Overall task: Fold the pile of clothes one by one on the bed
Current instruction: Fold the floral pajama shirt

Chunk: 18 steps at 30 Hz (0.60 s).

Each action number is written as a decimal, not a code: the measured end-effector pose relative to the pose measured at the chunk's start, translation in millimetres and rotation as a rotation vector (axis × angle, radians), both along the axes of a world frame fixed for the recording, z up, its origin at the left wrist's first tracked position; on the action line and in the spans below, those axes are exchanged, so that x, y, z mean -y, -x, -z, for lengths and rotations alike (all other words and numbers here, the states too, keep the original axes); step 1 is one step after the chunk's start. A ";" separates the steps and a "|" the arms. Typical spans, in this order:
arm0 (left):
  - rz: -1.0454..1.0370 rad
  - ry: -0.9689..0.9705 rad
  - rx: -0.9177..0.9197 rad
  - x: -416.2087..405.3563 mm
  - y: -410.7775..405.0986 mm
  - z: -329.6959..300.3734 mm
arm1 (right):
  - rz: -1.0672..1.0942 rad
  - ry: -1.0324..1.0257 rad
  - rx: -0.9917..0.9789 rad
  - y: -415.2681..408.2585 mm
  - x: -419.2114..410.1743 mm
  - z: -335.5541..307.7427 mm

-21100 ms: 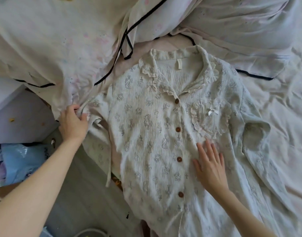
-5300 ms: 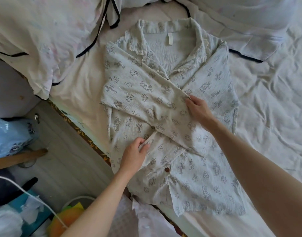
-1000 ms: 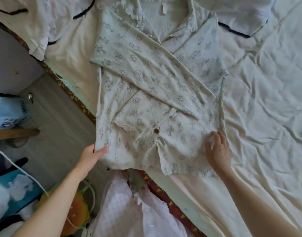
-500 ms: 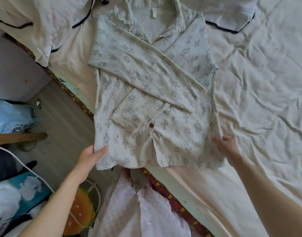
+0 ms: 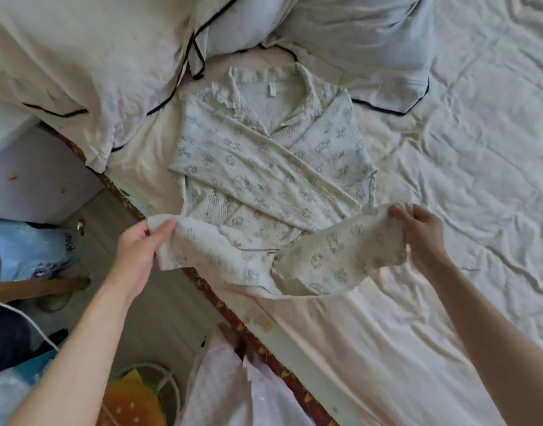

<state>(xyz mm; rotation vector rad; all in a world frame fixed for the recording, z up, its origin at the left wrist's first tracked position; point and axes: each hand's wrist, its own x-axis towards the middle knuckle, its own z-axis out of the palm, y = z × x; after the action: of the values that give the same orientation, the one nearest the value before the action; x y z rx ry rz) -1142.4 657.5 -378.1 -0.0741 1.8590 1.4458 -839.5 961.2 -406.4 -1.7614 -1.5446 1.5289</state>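
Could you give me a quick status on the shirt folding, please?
Left hand and right hand each pinch a bottom corner of the pale printed button-up shirt. Hem lifted, sleeves crossed on the front. Nothing in the way.

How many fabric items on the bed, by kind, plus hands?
Printed pajama shirt: 1
White pillowcases with dark piping: 2
Bed sheet: 1
Hands gripping the shirt hem, left hand, right hand: 2
Total: 6
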 end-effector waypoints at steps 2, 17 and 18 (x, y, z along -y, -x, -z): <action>-0.080 -0.016 -0.037 -20.9 24.0 2.4 | 0.040 -0.004 -0.050 24.0 -21.9 -5.4; 0.082 0.096 -0.093 -77.3 105.3 68.6 | 0.074 0.284 -0.040 97.3 -76.1 61.7; 0.166 0.131 -0.164 -76.1 109.7 69.2 | 0.064 0.280 -0.078 96.8 -77.1 60.9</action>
<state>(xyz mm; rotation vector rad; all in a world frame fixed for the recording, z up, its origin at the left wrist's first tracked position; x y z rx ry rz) -1252.1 733.6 -447.3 0.1359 2.0398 1.2467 -936.2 1038.3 -467.3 -1.8514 -1.2744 1.8310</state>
